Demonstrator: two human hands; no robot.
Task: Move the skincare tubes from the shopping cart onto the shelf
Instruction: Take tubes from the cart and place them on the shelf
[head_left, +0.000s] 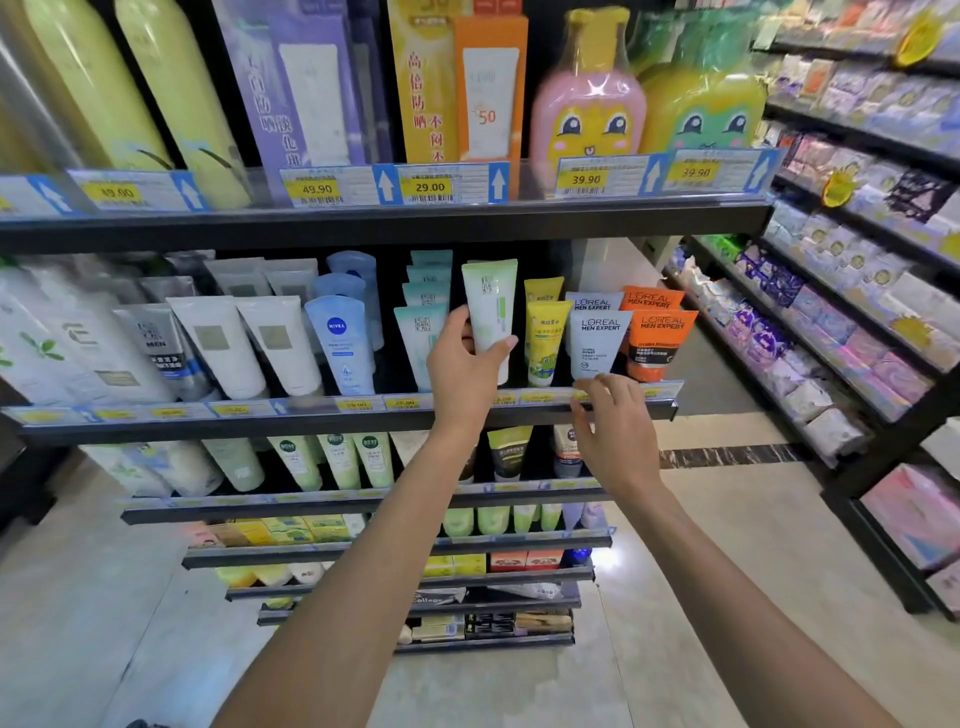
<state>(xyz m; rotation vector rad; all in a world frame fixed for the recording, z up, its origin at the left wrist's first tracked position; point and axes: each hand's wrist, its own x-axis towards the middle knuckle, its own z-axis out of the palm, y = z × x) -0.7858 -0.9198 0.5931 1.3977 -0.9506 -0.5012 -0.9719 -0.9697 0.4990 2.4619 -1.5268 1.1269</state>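
Observation:
My left hand (467, 371) grips a pale green and white skincare tube (491, 304), held upright at the second shelf (208, 423), between a row of mint tubes (418, 343) and yellow tubes (543, 338). My right hand (615, 421) hovers with fingers spread at the shelf's front rail, just below a grey L'Oreal Men Expert tube (597, 343), holding nothing. The shopping cart is out of view.
An orange L'Oreal tube (657, 343), a Nivea tube (340, 343) and white tubes (249, 343) fill the same shelf. Boxed sunscreens (485, 88) and cartoon bottles (589, 104) stand above. More tubes sit on lower shelves. A second rack (857, 322) stands at the right across the aisle floor.

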